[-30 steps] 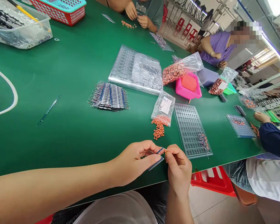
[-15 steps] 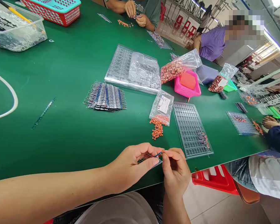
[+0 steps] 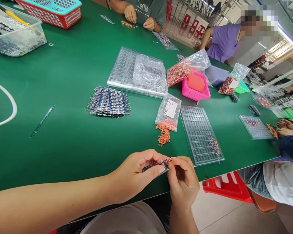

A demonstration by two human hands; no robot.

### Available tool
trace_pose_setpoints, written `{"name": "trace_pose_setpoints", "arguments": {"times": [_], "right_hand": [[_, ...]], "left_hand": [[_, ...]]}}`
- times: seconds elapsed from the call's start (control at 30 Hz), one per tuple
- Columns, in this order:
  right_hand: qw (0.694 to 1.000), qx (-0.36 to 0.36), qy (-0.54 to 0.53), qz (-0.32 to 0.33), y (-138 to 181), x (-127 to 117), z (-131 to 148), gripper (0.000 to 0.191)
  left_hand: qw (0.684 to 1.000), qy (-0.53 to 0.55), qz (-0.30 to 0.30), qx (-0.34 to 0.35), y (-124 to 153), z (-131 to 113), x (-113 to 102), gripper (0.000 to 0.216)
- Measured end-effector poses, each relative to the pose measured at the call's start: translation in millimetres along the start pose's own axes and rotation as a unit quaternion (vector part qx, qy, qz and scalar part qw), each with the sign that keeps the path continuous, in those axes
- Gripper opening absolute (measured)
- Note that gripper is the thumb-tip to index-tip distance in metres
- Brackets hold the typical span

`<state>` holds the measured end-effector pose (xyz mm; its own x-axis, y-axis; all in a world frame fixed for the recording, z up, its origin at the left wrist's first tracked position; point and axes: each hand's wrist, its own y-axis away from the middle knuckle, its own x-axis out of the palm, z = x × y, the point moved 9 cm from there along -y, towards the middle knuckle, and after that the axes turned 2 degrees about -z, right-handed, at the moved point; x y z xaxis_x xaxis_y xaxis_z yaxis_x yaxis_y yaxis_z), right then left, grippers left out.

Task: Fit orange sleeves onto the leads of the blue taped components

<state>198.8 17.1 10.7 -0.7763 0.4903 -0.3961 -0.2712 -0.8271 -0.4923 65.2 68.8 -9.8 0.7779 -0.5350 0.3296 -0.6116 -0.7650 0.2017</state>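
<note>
My left hand (image 3: 139,172) is closed on a strip of thin wire-leaded parts (image 3: 150,165) with blue edges, pinched between thumb and fingers. My right hand (image 3: 184,183) meets it at the strip's right end, thumb and forefinger pinching a small orange ring (image 3: 169,160). The ring is close to the blue end of the strip; whether a lead passes through it is too small to tell. Beyond my hands lies a pile of orange rings (image 3: 164,138), spilling from a labelled clear bag (image 3: 171,108). A stack of similar strips (image 3: 108,102) rests to the left.
Right of the rings is a clear compartment tray (image 3: 197,130) with several ringed parts at its near end. Farther back are a larger clear tray (image 3: 120,68), a pink basket (image 3: 195,94) and a bag of rings (image 3: 178,73). Co-workers sit across and to the right.
The orange ring shows more plainly between my right fingertips, which have shifted slightly left. The co-worker's hands across the table have moved apart. The view has shifted a little.
</note>
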Motion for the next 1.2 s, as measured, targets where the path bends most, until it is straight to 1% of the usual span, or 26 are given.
{"name": "trace_pose_setpoints", "arguments": {"times": [0.13,0.23,0.3,0.37,0.5,0.6,0.73,0.83,1.03,1.2], "right_hand": [[1.0,0.005,-0.003,0.001,0,0,-1,0.019],[1.0,0.017,-0.004,-0.004,0,0,-3,0.015],[1.0,0.03,-0.003,-0.007,1,0,-5,0.011],[0.999,0.038,0.0,-0.009,2,-1,-7,0.01],[0.999,0.038,0.009,-0.003,3,0,-6,0.011],[0.999,0.036,0.01,0.008,3,2,-5,0.011],[0.999,0.03,0.013,0.009,1,2,-3,0.013],[1.0,0.015,0.014,0.004,1,1,-1,0.015],[0.999,-0.035,0.014,-0.013,1,-2,7,0.022],[0.999,-0.05,0.014,-0.016,1,-2,10,0.028]], "left_hand": [[1.0,0.004,-0.005,-0.01,-1,3,-1,0.007],[1.0,-0.002,-0.003,-0.002,-1,1,0,0.009],[1.0,-0.023,-0.003,0.012,0,-2,-1,0.008],[0.997,-0.071,-0.004,0.029,2,-4,-1,0.008],[0.98,-0.178,-0.008,0.084,7,-8,0,0.009],[0.969,-0.214,-0.004,0.12,10,-12,3,0.009],[0.955,-0.261,0.006,0.141,12,-15,6,0.009],[0.941,-0.289,0.014,0.178,15,-19,9,0.011],[0.908,-0.323,0.024,0.264,23,-28,15,0.022],[0.896,-0.336,0.025,0.289,25,-33,18,0.023]]}}
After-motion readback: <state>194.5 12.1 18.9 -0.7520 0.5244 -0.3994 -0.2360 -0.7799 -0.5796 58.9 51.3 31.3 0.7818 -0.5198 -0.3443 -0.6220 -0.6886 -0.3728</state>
